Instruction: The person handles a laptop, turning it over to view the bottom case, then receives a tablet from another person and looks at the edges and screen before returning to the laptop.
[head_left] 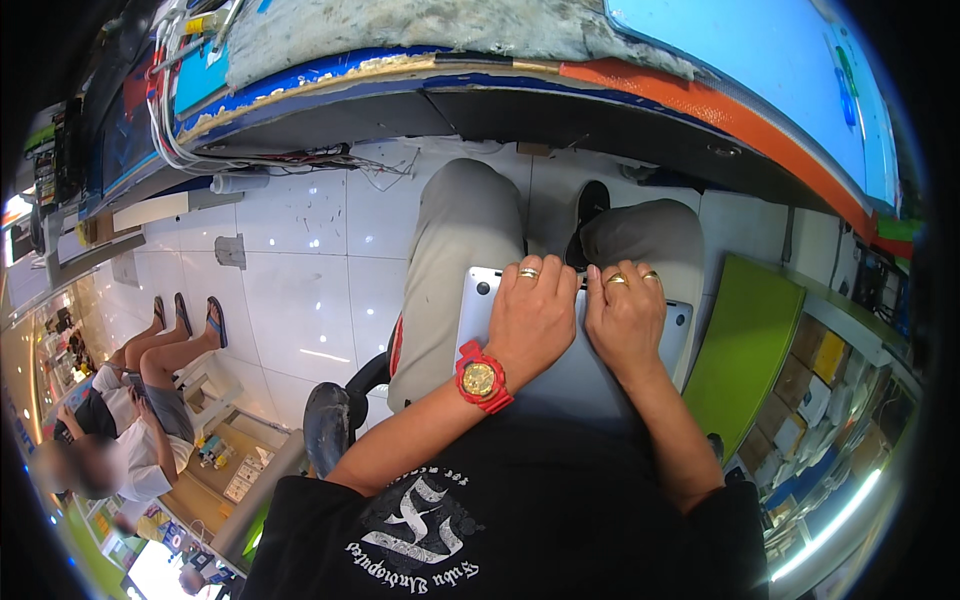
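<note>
A silver laptop (572,388) lies across my lap with its underside up, and dark round feet show at its two far corners. My left hand (535,312) is closed over the laptop's far edge, knuckles up, with a ring on one finger and a red watch (483,379) at the wrist. Close beside it, my right hand (627,318) curls over the same edge, wearing two rings. The fingertips of both hands are hidden beyond the edge, so what they touch underneath cannot be seen.
Ahead stands a workbench with a worn orange edge (690,100), a grey cloth (440,35) and a blue mat (760,70). Cables (250,160) hang at its left. A green-sided cabinet (745,335) is at my right. People sit at the far left beyond a chair armrest (330,430).
</note>
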